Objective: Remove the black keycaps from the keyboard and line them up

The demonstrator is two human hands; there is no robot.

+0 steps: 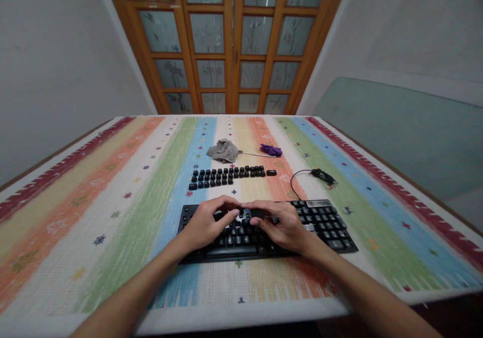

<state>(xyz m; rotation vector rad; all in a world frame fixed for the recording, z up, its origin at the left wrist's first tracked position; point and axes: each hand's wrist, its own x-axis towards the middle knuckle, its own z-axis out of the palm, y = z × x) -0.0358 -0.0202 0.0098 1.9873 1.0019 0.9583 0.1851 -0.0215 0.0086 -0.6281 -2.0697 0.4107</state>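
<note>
A black keyboard [230,251] lies near the table's front edge, with some keycaps off its upper rows. Over its upper middle, my left hand [207,222] has thumb and index finger brought close together. Facing it, my right hand [283,223] is curled with thumb and fingers bent inward, the fingertips of both hands almost meeting. Whatever small piece may be between the fingertips is too dark and hidden to make out. Just beyond the keyboard, loose black keycaps [213,177] stand in rows on the cloth.
Behind the keycaps lie a crumpled grey cloth [223,151], a thin metal rod [256,154] and a crumpled purple cloth [270,150]. The keyboard's bundled cable [322,176] rests at the right. A striped tablecloth [124,237] covers the table; wooden glazed doors [231,41] stand beyond.
</note>
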